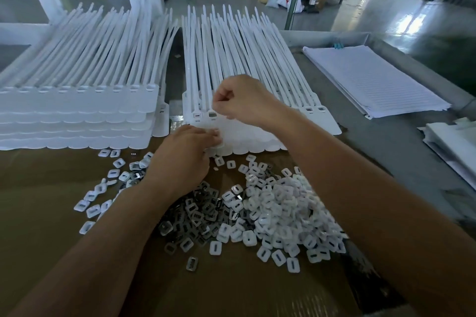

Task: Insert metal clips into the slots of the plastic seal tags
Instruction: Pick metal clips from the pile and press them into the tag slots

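From the head camera, take the heap of clips on the brown cardboard as the landmark. Directly beyond it lies the working stack of seal tags, heads toward the person, probably so the slots face up within easy reach. The right hand hovers over that stack's near-left corner, fingers curled together in a pinch just above a slot; whether a clip sits between them I cannot tell. The left hand rests at the heap's far edge, fingertips pressed on the tag heads, seemingly steadying them. A second stack waits beyond-left of the heap.
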Motion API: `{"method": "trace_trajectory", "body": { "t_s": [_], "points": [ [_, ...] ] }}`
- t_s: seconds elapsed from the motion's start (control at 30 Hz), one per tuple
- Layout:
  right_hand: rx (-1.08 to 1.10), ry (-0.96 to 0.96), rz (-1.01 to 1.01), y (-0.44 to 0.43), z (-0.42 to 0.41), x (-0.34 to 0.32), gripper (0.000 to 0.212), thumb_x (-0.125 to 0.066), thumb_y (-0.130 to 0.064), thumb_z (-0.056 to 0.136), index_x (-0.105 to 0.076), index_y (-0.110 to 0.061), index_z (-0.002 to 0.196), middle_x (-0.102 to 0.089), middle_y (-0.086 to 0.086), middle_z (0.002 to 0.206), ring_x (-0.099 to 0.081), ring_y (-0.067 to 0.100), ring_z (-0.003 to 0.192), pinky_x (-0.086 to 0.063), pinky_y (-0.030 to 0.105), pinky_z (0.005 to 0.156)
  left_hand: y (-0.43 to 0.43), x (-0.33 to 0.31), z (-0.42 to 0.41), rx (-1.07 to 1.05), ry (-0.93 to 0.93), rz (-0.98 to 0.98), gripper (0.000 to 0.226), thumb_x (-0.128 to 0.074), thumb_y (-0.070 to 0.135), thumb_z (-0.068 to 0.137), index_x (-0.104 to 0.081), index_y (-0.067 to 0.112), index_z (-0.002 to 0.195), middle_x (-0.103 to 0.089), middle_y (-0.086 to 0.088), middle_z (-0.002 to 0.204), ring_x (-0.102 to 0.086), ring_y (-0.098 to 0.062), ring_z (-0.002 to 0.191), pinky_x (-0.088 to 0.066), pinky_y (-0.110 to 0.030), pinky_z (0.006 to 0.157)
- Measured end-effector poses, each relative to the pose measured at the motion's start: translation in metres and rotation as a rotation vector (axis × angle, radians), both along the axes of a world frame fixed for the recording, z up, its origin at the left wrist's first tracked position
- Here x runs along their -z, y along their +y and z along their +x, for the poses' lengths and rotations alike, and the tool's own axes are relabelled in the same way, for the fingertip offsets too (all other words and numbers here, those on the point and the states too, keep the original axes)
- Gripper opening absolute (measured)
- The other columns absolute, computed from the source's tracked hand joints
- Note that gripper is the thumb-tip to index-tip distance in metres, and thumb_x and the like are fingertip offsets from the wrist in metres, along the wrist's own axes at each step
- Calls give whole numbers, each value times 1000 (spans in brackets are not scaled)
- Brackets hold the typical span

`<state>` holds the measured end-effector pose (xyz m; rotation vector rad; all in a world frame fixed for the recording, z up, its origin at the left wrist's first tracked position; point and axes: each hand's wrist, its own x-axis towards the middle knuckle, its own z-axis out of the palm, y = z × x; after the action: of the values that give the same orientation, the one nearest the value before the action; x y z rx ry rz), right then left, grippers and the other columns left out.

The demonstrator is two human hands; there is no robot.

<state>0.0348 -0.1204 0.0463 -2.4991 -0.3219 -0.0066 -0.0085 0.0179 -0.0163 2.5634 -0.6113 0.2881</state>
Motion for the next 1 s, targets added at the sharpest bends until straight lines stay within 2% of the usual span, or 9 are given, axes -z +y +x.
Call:
{"method": "trace_trajectory", "body": {
  "t_s": [0.07,0.2,0.4,0.53,0.6,0.7,0.8,0.87,1.0],
  "points": [
    [-25,58,-39,-15,-17,-5,9,-61,-17,86,-65,-9,90,-54,-18,72,-56,-1,66,-44,9,58,0,1,1,-7,2,2,48,-48,-8,76,-64,16,114,-58,4,125,-46,-16,119,-30,-25,101],
    [-67,169,-148,-34,-43,-4,4,-66,-23,84,-65,-21,81,-56,-19,67,-53,-6,62,-39,6,53,0,2,3,-19,12,-3,46,-49,-6,77,-63,16,115,-57,5,126,-45,-15,120,-28,-24,100],
    [9,251,-212,-50,-58,5,7,-65,-21,84,-70,-19,89,-66,-9,79,-59,2,75,-44,12,66,1,3,3,-11,14,4,45,-49,-6,79,-63,16,116,-56,5,128,-44,-15,122,-24,-23,103],
    [-20,298,-246,-49,-62,9,15,-69,-15,81,-70,-18,97,-58,-12,78,-58,7,83,-45,19,77,2,4,3,-5,2,7,45,-49,-6,78,-63,16,115,-57,4,126,-46,-18,120,-27,-28,104],
    [-24,299,-265,-48,-61,11,19,-69,-15,81,-69,-17,100,-55,-11,78,-55,7,83,-44,20,78,2,4,3,-7,2,8,45,-49,-6,78,-63,16,115,-57,5,126,-45,-17,120,-28,-28,104],
    [-27,306,-285,-46,-59,13,14,-68,-15,82,-68,-17,96,-53,-12,75,-53,7,81,-42,20,74,2,4,3,-9,3,12,46,-48,-5,79,-62,17,116,-56,6,127,-44,-16,121,-28,-26,103],
    [-45,331,-284,-48,-58,13,7,-68,-15,82,-64,-21,84,-53,-14,75,-52,4,76,-40,17,66,3,4,3,-10,12,17,46,-48,-4,80,-62,18,117,-55,7,128,-43,-15,121,-28,-26,102],
    [-41,338,-230,-50,-56,11,13,-68,-15,83,-61,-24,76,-55,-14,75,-50,-1,72,-35,14,59,3,3,4,-10,16,20,45,-47,-4,81,-61,18,118,-55,8,129,-43,-14,122,-27,-25,103],
    [-16,264,-116,-48,-49,4,14,-62,-12,85,-60,-21,75,-55,-16,70,-50,-4,65,-34,10,56,3,3,3,-8,12,21,43,-47,-2,83,-60,17,119,-54,8,130,-42,-13,123,-24,-21,101]
  ]
}}
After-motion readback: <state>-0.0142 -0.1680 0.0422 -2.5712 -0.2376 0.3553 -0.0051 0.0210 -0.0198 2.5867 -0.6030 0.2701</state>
